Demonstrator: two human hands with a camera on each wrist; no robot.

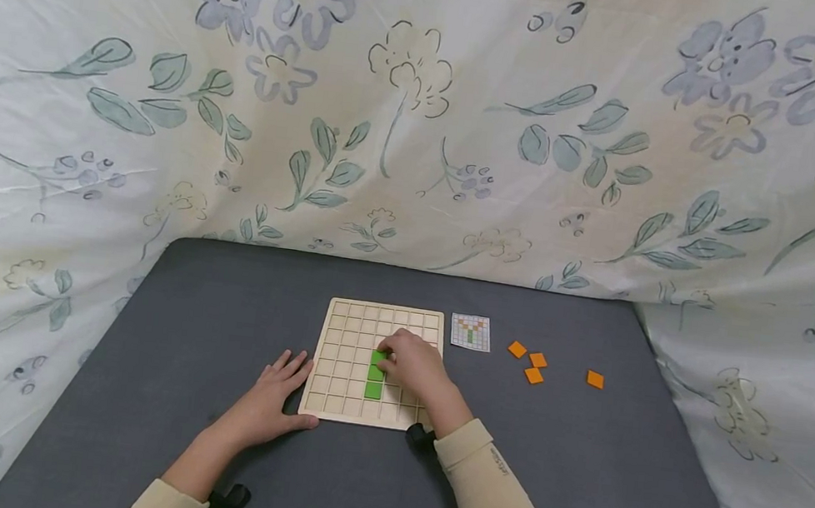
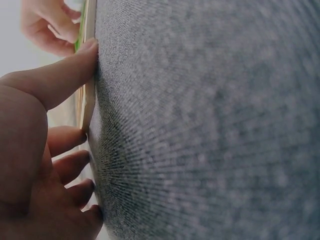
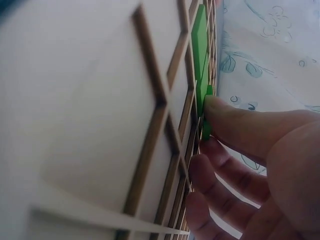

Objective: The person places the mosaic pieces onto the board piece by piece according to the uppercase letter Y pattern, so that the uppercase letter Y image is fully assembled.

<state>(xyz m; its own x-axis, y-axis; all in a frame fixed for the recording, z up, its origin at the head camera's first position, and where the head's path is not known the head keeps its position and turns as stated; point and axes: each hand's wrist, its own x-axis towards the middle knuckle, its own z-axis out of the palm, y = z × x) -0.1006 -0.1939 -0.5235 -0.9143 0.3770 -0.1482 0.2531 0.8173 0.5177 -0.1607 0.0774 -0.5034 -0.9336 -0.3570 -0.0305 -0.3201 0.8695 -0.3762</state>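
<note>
A wooden grid board [image 1: 343, 356] lies flat on the dark table. My left hand [image 1: 274, 394] rests at its near left corner, thumb [image 2: 82, 57] against the front edge and fingers spread along the left side. My right hand [image 1: 417, 366] is over the middle of the board and pinches a green square tile [image 3: 207, 131] between thumb and fingertips. Two green tiles sit in the grid in one column; the nearer green tile [image 1: 373, 390] shows fully, the farther one [image 1: 375, 373] lies right by the pinched tile. My fingers partly cover the held tile in the head view.
A small pattern card [image 1: 471, 332] with a coloured grid lies just right of the board. Several orange tiles [image 1: 533, 376] are scattered farther right, one orange tile [image 1: 594, 379] apart from the others. A flower-printed cloth [image 1: 403, 161] hangs behind the grey table [image 1: 237, 293].
</note>
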